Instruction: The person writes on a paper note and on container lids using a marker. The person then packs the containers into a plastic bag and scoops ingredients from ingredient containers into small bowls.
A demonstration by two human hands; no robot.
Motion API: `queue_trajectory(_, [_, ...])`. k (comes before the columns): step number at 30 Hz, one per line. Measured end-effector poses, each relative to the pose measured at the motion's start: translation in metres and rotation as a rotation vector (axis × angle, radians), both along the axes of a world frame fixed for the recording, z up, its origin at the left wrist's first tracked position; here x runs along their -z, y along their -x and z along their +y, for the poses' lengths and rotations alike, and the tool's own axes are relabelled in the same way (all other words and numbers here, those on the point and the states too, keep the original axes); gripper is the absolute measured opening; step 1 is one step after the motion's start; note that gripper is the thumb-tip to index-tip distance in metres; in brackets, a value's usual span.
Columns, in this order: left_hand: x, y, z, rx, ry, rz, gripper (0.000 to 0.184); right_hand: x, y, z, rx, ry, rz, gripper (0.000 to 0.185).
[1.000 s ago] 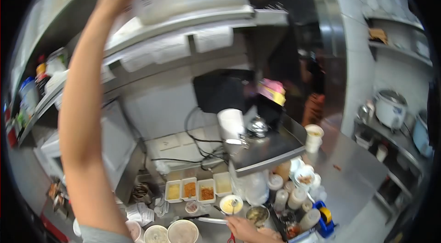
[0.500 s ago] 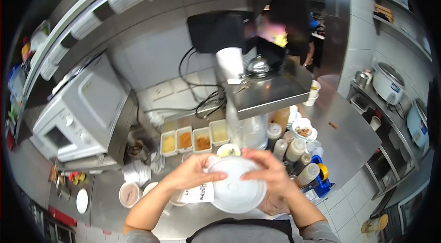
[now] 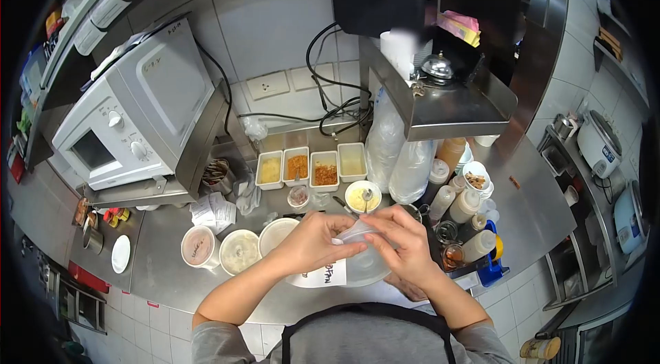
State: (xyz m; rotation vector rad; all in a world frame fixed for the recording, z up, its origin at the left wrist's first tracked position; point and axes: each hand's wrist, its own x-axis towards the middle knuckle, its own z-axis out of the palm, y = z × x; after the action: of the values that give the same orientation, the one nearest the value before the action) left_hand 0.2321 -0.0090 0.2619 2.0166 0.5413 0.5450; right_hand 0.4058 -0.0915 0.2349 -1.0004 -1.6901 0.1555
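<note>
Both hands meet in front of me over the counter. My left hand (image 3: 317,244) and my right hand (image 3: 402,241) pinch a thin translucent plastic piece (image 3: 356,232), whose exact kind I cannot make out. Just below the fingers is a round translucent lid (image 3: 375,268), partly covered by them; what lies beneath it is hidden. A white paper label (image 3: 335,274) with black handwriting lies beside it, under my left wrist. Beyond the fingers stands a small bowl of yellow food (image 3: 363,197) with a spoon in it.
Lidded round tubs (image 3: 239,252) line the counter to the left. Food trays (image 3: 296,167) stand along the wall. Squeeze bottles (image 3: 466,206) crowd the right side, near a blue tape dispenser (image 3: 492,264). A metal shelf (image 3: 457,113) overhangs the back; a microwave (image 3: 137,116) is at left.
The round lid, gripped by both hands before, is now lower beneath them. The fingers have come together on a thin translucent piece. The camera view has shifted.
</note>
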Motion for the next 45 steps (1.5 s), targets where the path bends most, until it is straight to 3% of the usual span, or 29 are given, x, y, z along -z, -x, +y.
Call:
queue_trajectory(10, [0.094, 0.020, -0.012, -0.005, 0.472, -0.132, 0.018, 0.062, 0.023, -0.011, 0.003, 0.215, 0.028, 0.024])
queue_trajectory(16, [0.103, 0.030, -0.006, -0.027, 0.600, -0.144, 0.027, 0.060, 0.028, -0.008, -0.060, 0.281, 0.060, 0.013])
queue_trajectory(20, [0.096, 0.038, 0.009, 0.048, 0.603, 0.032, 0.026, 0.055, 0.036, -0.008, -0.082, 0.342, 0.064, 0.011])
queue_trajectory(23, [0.100, 0.040, 0.014, 0.059, 0.588, 0.011, 0.021, 0.053, 0.037, -0.007, -0.086, 0.380, 0.103, 0.010])
queue_trajectory(26, [0.095, 0.036, 0.015, 0.040, 0.542, -0.009, 0.017, 0.038, 0.032, -0.007, -0.092, 0.437, 0.092, 0.007])
queue_trajectory(30, [0.086, 0.029, 0.029, -0.121, 0.142, 0.155, 0.018, 0.022, 0.017, -0.018, -0.168, 0.433, 0.013, 0.005])
queue_trajectory(33, [0.092, 0.022, 0.056, -0.137, -0.211, 0.357, 0.023, 0.025, -0.008, -0.029, -0.251, 0.439, 0.103, 0.001])
queue_trajectory(36, [0.109, 0.004, 0.073, -0.186, -0.353, 0.529, 0.027, 0.034, -0.018, -0.031, -0.186, 0.514, 0.467, 0.006])
queue_trajectory(39, [0.107, -0.011, 0.060, -0.323, -0.544, 0.300, 0.032, 0.050, -0.011, -0.025, -0.031, 0.585, 0.524, 0.005])
queue_trajectory(42, [0.088, -0.008, 0.034, 0.156, 0.148, 0.120, 0.036, 0.071, -0.001, -0.017, 0.053, 0.535, 0.488, 0.006])
queue_trajectory(45, [0.067, -0.007, 0.000, 0.295, 0.065, 0.338, 0.035, 0.075, 0.005, -0.016, 0.115, 0.533, 0.353, 0.011])
